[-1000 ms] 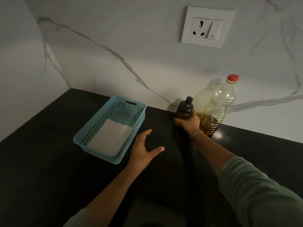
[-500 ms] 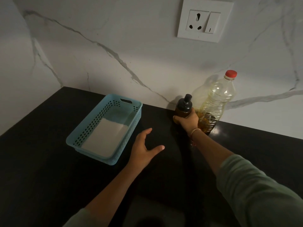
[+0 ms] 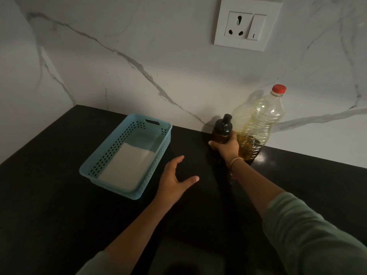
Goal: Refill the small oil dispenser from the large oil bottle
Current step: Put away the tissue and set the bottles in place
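The small oil dispenser [image 3: 222, 130] stands upright at the far edge of the table [image 3: 49, 195], by the wall, ahead and to the right. The right hand [image 3: 226, 147] is wrapped around its lower body; the left hand [image 3: 174, 178] hovers spread and empty, nearer the person and well short of it. The large oil bottle [image 3: 260, 126], upright and red-capped, stands touching or just beside the dispenser's right side. One dispenser, one bottle, one blue basket [image 3: 127, 155] off to the left.

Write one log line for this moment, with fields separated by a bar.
right hand: gripping small oil dispenser | left hand: open, empty | large oil bottle: capped, upright | stage: pouring not started
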The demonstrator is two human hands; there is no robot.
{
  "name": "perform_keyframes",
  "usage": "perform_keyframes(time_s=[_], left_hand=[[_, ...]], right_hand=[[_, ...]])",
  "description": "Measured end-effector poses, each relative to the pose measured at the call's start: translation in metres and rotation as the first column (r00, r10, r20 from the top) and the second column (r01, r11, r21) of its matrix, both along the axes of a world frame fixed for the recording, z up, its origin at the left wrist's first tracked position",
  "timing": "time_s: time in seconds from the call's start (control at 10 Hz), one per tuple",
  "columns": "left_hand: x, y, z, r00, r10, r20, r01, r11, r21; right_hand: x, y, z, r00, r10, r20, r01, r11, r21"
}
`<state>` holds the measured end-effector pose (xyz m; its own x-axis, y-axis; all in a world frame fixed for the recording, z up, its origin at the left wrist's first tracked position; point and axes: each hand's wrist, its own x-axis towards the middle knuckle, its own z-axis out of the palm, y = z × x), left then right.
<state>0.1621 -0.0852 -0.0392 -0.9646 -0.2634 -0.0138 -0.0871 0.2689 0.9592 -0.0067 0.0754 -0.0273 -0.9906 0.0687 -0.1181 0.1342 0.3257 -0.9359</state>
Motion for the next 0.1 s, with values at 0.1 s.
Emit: perform_keyframes(time_s=[0.1], left_hand=[[-0.0016,0.003,0.0069,1.0,-0.001,0.006,0.001,1.0,-0.004]], right_hand=[[0.0145,-0.0024,-0.002,1.0,-0.03,0.01,0.03,0.999,-0.033]])
